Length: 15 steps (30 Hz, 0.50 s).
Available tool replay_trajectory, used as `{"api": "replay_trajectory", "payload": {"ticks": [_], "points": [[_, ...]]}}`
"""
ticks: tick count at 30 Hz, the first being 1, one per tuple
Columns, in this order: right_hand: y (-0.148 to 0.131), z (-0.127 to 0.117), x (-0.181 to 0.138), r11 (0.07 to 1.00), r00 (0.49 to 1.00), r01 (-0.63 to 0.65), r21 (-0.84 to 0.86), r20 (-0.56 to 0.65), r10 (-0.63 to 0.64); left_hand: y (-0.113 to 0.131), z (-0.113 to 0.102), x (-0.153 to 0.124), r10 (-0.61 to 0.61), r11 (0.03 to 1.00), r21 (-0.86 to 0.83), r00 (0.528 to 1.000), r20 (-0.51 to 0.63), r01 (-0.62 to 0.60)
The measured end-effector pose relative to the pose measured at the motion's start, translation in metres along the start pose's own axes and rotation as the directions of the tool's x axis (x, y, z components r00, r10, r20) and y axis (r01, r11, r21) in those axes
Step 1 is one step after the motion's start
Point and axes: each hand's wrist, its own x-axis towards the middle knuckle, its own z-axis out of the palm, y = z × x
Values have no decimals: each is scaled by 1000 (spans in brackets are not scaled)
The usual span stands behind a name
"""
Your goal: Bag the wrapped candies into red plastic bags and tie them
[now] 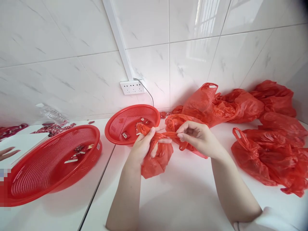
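Observation:
Between my hands is a red plastic bag [157,162], its lower part hanging just above the white table. My left hand [145,146] is closed around the gathered neck, with the thumb on top and some fingers behind the plastic. A twisted strip of the bag runs across to my right hand [194,134], which pinches its end between thumb and fingertips. What the bag contains cannot be made out. Right behind my right hand lies another red plastic bag [173,120].
A red mesh basket [110,128] with a few small packets stands behind my left hand. At left is a larger red basket [93,160] beside another person's hand [8,153]. Filled red bags [264,154] lie at right. A power strip [132,87] is on the tiled wall.

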Motion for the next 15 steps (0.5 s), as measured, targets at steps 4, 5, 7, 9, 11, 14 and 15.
{"api": "replay_trajectory", "payload": {"ticks": [4,5,7,9,11,14,15], "points": [[-8,5,-4,993,969,99,-70,233,-80,-10,-3,9,74,997,22,996,43,-75],[-9,6,-4,987,952,122,-104,295,-86,-11,-4,10,102,991,73,991,85,-109],[-10,8,-3,976,927,140,-169,368,-69,-11,-5,10,202,950,204,964,174,-236],[-8,8,-1,969,936,128,-210,347,-48,-9,-5,7,339,840,358,910,240,-407],[-5,8,2,969,974,107,-221,220,-57,-8,-3,1,448,685,495,845,292,-534],[-1,11,6,979,992,128,-158,33,-124,-5,0,-8,482,504,615,788,382,-606],[1,13,8,981,988,154,-115,30,-152,-5,1,-10,482,470,627,776,407,-621]]}}
